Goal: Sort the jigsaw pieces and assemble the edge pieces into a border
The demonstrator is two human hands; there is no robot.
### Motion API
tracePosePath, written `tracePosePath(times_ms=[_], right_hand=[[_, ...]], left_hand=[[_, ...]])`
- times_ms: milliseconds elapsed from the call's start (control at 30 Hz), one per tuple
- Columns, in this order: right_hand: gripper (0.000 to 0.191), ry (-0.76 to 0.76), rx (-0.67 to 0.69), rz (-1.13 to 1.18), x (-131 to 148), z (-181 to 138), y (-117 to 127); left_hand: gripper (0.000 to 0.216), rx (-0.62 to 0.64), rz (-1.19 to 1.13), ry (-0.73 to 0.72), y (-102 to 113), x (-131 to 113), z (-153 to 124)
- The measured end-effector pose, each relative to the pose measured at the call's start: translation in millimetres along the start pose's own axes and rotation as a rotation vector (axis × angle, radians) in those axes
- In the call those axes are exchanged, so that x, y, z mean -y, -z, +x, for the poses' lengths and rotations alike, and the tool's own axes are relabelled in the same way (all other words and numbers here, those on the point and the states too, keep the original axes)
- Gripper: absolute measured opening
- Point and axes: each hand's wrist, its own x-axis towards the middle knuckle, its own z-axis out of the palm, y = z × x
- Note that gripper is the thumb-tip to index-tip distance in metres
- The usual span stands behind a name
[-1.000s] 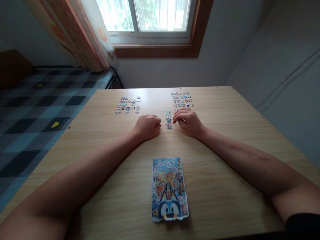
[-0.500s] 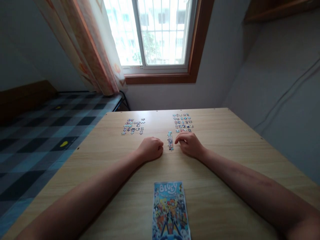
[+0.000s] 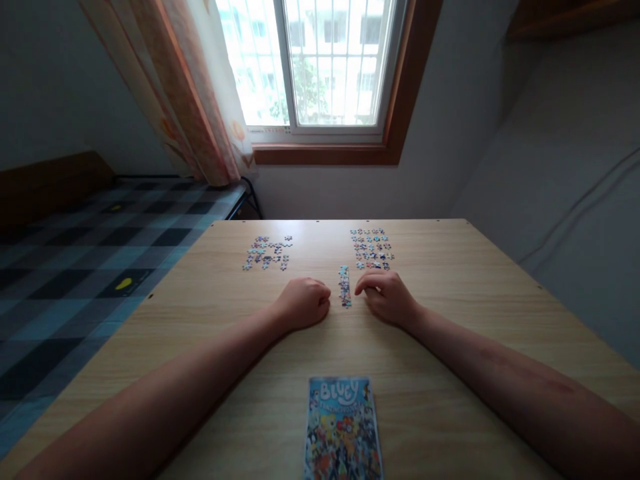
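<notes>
A narrow assembled strip of jigsaw puzzle (image 3: 345,287) lies on the table between my two hands. My left hand (image 3: 305,302) rests on the wood just left of it, fingers curled into a loose fist, with nothing visible inside. To the right of the strip is my right hand (image 3: 384,293), its index finger bent toward the strip but apart from it. The other fingers curl loosely, and no piece shows in them. Behind my right hand, loose puzzle pieces (image 3: 371,247) lie in rows. More loose pieces (image 3: 267,253) are spread at the back left.
A colourful Bluey picture sheet (image 3: 344,427) lies close to me on the wooden table (image 3: 240,413). Left of the table stands a bed with a checked cover (image 3: 65,280). A window (image 3: 335,67) and a curtain (image 3: 190,93) are beyond the far edge.
The camera view has shifted slightly, so the table things appear a little lower and to the right. Both hands keep the same pose beside the strip.
</notes>
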Motion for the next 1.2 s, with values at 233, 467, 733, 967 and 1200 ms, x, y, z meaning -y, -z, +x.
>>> tracePosePath(times_ms=[233, 467, 733, 967, 1200], right_hand=[[0.035, 0.008, -0.009, -0.038, 0.7, -1.7, 4.1], [0.034, -0.004, -0.006, -0.076, -0.7, -1.4, 6.8], [0.033, -0.025, 0.018, -0.074, -0.1, -1.1, 8.2], [0.034, -0.052, 0.040, -0.073, 2.2, -1.1, 9.2], [0.035, 0.012, 0.042, -0.043, 4.5, -1.2, 6.6]], left_hand=[[0.024, -0.019, -0.009, -0.012, 1.6, -2.8, 0.8], [0.025, -0.032, 0.010, -0.023, 0.3, -1.4, 4.7], [0.026, -0.012, 0.023, -0.029, 1.2, -1.4, 5.5], [0.026, -0.008, 0.008, -0.040, 1.8, -1.9, 5.6], [0.025, 0.013, -0.017, -0.027, 2.0, -1.5, 3.2]])
